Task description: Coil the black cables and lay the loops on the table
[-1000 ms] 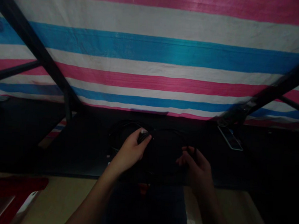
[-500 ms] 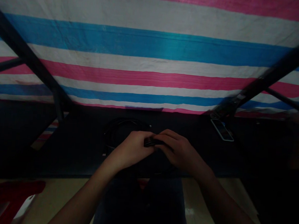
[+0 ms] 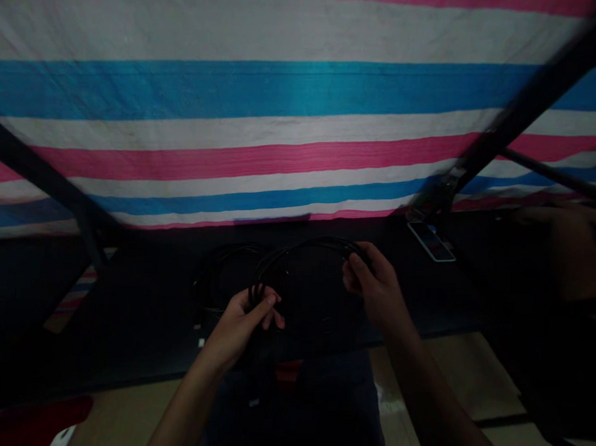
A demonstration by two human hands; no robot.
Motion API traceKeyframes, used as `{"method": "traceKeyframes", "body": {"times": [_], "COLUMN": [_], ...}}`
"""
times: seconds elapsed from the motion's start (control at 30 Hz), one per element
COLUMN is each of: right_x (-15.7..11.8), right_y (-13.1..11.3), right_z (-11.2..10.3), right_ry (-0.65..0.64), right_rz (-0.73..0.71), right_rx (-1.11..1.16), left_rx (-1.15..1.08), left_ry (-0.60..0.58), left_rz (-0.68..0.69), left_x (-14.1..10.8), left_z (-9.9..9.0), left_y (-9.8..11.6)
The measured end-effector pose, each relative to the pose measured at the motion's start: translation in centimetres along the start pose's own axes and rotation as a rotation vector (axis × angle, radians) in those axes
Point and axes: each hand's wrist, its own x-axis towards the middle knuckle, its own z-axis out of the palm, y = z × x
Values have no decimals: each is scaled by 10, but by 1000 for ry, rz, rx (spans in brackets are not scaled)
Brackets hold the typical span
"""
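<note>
1. Taking the work as a whole, we judge that the black cable (image 3: 321, 241) is being shaped into a coil. To our eye, the next move calls for bringing the loop round evenly while keeping the strands together.
2. Behind the black cable we see a creased, plastic-looking sheet (image 3: 295, 83), striped pink, blue and off-white.
3. Beneath the black cable runs the table (image 3: 137, 321), flat, dark and dull-surfaced.
4. Well to the right of the black cable, a straight dark bar (image 3: 524, 108) slants across the sheet; past it we make out a co-worker's arm (image 3: 574, 244), dimly lit.
5. At the black cable's left end, the left grip (image 3: 246, 317) is curled lightly around the strands; at its right end, the right grip (image 3: 375, 273) pinches them together.
6. Between both grips the black cable arches above the table: several thin, smooth strands that look springy.
7. Left of the black cable, a second coil (image 3: 227, 249) lies round and dark; we cannot tell whether the two touch.
8. Right of the black cable, a phone (image 3: 431, 241) lies flat, a slim rectangle with a pale rim.
9. Below and left of the black cable sits a pale connector (image 3: 201, 343), blocky and hard-looking.
</note>
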Motion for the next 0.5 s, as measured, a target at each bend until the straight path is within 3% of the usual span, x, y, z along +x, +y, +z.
{"method": "traceKeyframes", "body": {"times": [0.13,0.23,0.4,0.5], "right_x": [-4,-9,-19,-21], "right_y": [25,39,43,48], "right_z": [8,3,-19,-25], "right_ry": [69,-28,-366,-269], "right_rz": [85,112,213,222], "right_rx": [161,52,-229,-163], "left_rx": [-273,-319,-141,-96], "left_ry": [173,279,155,72], "left_rz": [-2,-24,-151,-183], "left_x": [1,8,19,28], "left_z": [15,14,5,12], "left_y": [-5,-3,2,5]}}
